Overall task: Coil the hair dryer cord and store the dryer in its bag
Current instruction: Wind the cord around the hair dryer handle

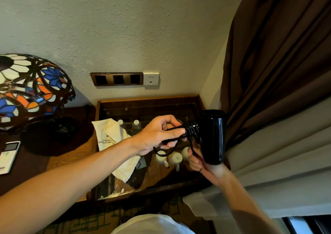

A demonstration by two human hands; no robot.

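Two bare hands showing in the head view, both busy with a black hair dryer [213,137] held up above a glass-topped wooden table [148,100]. Left hand [159,135] closing around the dryer's handle, fingers [176,131] pressing black cord [191,131] against it, several turns already lying tight side by side along the handle. Right hand [195,159] reaching up from below, curling round the lower end of the dryer's barrel, with a strand of cord passing through its grip; a loose loop of cord hanging slack between the two hands. Dryer barrel standing roughly upright, just beside a brown curtain [275,54]. White cloth bag [111,135] with dark printed lettering lying crumpled and flat on the table's glass, left of the dryer and below the left forearm, well apart from the dryer itself. Three white mugs [176,159] standing beneath the glass, under the hands, and two small bottles [136,125] further back. Stained-glass lamp [30,88] glowing at far left on a dark side surface, a white remote [9,156] lying near its base. Brown switch panel [117,79] sitting on the textured wall behind
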